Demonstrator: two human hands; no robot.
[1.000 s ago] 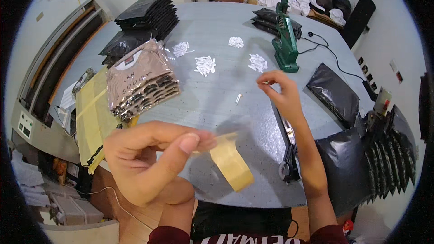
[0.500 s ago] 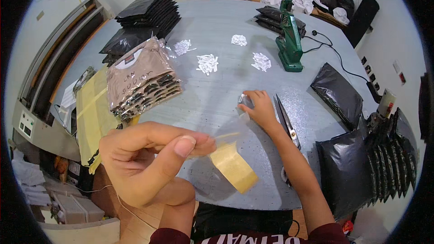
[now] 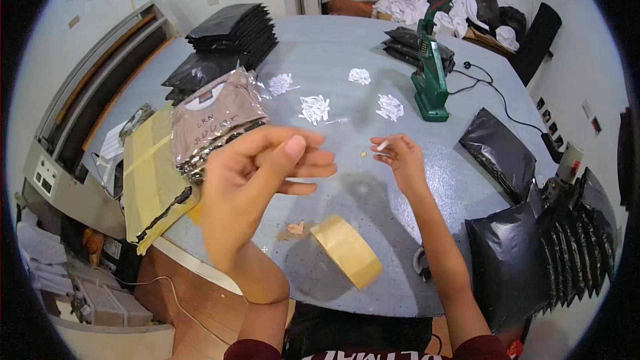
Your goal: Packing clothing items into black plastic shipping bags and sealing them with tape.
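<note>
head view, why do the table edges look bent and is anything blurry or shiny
Head view: fisheye lens curves the table rim and darkens the corners; the raised left hand, close to the lens, looks oversized and soft; glare glints on the clear-wrapped garment stack.

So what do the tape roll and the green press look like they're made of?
Tape roll: tan, matte, probably paper or plastic packing tape, wound in thin layers. Green press: seemingly painted metal, going by its rigid lever, solid base and slight sheen.

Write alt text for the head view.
Over a grey table, the right hand pinches a small white piece; the empty left hand hangs raised above a roll of tan tape. Black bags lie right.
</note>
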